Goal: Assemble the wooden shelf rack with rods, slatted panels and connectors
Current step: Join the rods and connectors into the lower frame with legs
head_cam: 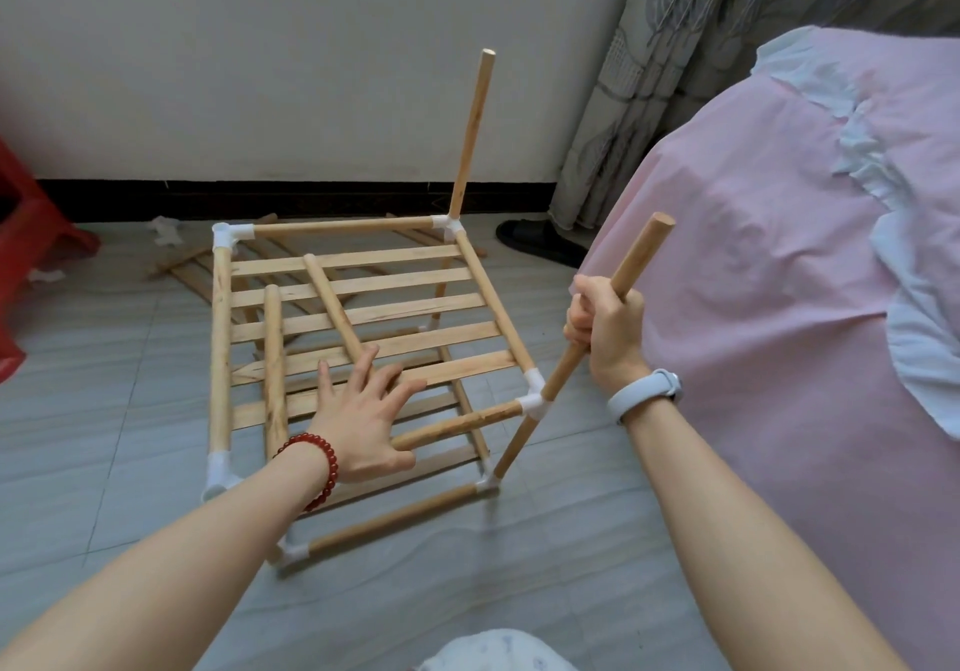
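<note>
Your right hand [605, 324] grips the upright rod [582, 348] at the rack's [221, 337] near-right corner connector [532, 402]; left hand [363, 421] spread wide over the slatted panel [363, 317].

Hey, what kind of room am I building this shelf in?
Probably a bedroom at home: a bed with a pink sheet stands at the right, a patterned curtain hangs in the corner, and a black slipper lies on the tiled floor.

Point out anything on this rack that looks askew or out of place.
The rod gripped by the right hand leans outward from its near-right connector, unlike the straighter far post. Two loose rods lie across the slatted panel, unattached. The left hand rests open on the slats.
</note>
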